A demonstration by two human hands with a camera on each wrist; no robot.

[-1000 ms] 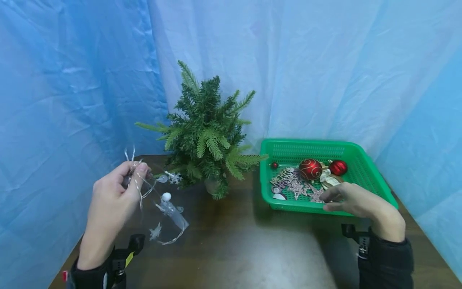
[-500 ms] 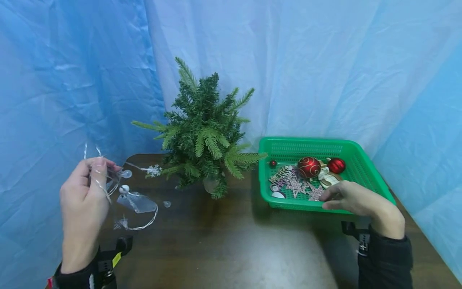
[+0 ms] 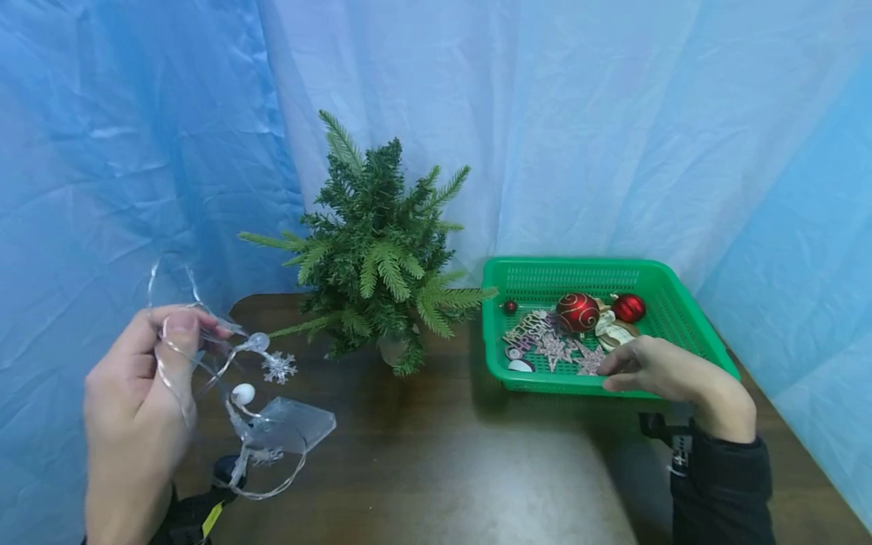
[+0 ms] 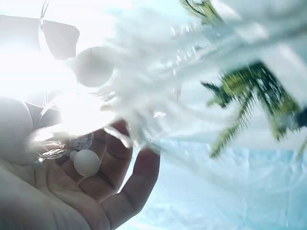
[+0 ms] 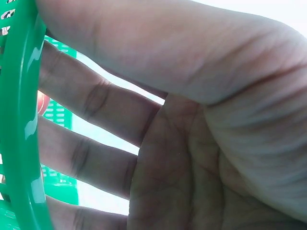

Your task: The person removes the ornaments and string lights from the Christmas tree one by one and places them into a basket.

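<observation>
In the head view my left hand pinches a clear string of fairy lights between thumb and fingers. Loops rise above the hand, and a snowflake light, a white ball light and a clear box-shaped piece dangle below. Another white ball lies against the fingers in the left wrist view, which is partly blurred by glare. My right hand reaches over the front rim of the green basket. Its fingers extend behind the basket rim in the right wrist view; their tips are hidden there.
A small artificial Christmas tree stands mid-table. The basket holds red baubles, glittery stars and other ornaments beside the right hand. Blue curtains hang behind the brown table.
My left hand has moved left, toward the table's side, carrying the fairy lights off the tree's edge. The dangling lights swung left, then back right. My right hand stays at the basket.
</observation>
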